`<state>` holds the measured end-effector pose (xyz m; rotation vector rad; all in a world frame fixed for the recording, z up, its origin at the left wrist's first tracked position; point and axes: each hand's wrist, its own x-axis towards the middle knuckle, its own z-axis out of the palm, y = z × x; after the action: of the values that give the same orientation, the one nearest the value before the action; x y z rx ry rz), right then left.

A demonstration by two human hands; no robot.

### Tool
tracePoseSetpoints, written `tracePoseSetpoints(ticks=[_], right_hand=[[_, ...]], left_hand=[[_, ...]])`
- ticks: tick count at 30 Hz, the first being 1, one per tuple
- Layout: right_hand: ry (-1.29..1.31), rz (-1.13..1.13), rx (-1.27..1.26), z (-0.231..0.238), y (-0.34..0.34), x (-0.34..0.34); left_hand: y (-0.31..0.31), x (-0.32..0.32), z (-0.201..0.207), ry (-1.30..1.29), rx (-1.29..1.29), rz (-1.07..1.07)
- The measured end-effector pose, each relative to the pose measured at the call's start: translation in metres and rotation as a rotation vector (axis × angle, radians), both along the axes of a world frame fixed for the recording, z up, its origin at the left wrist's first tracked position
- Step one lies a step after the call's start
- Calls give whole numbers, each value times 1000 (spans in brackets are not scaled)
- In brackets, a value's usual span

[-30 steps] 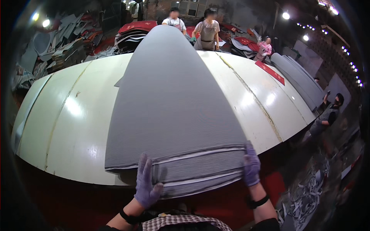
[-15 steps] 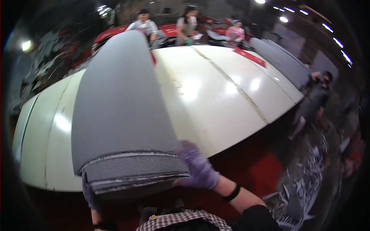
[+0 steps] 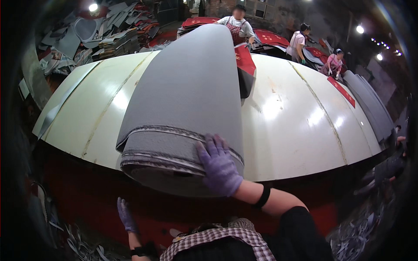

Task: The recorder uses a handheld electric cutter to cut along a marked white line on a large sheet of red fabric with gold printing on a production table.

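Note:
A thick pile of grey carpet-like mats (image 3: 187,87) lies across the pale table (image 3: 278,143), its layered near end jutting past the near edge. My right hand (image 3: 220,169), in a purple glove, rests with fingers spread on the right part of that end, over the dark, frayed layer edges. My left hand (image 3: 125,215), also purple-gloved, hangs below the table edge at lower left, fingers stretched out. It touches nothing and is apart from the mats.
Across the table a person (image 3: 237,26) in a checked apron stands by a red mat (image 3: 245,61). Two more people work farther right. More grey mats (image 3: 368,102) lie at the right end. Scrap strips (image 3: 355,237) litter the floor; offcuts (image 3: 87,32) are heaped back left.
My left hand has come off the left side of the mats and dropped away. My right hand now lies farther onto their near end. The view has turned left.

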<state>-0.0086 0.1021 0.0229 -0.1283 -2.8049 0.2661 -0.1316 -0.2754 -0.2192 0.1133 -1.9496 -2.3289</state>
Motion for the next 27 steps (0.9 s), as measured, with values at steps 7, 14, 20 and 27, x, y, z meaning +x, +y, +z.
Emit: tracePoseSetpoints(ticks=[7,14,20,27], right_hand=[[47,335,32,29,-84,-108],[347,130,-59,-12,-88,-69],[172,162,-238,-84,-115,-136],[148,197,45,-20,-247,-285]], left_hand=[[-7,-49,73,77,-141,-234],[-134,-56,98,40,-192,-37],[-257,-19,63,-171,-190,268],[-266,-46,78,-2,-289,321]])
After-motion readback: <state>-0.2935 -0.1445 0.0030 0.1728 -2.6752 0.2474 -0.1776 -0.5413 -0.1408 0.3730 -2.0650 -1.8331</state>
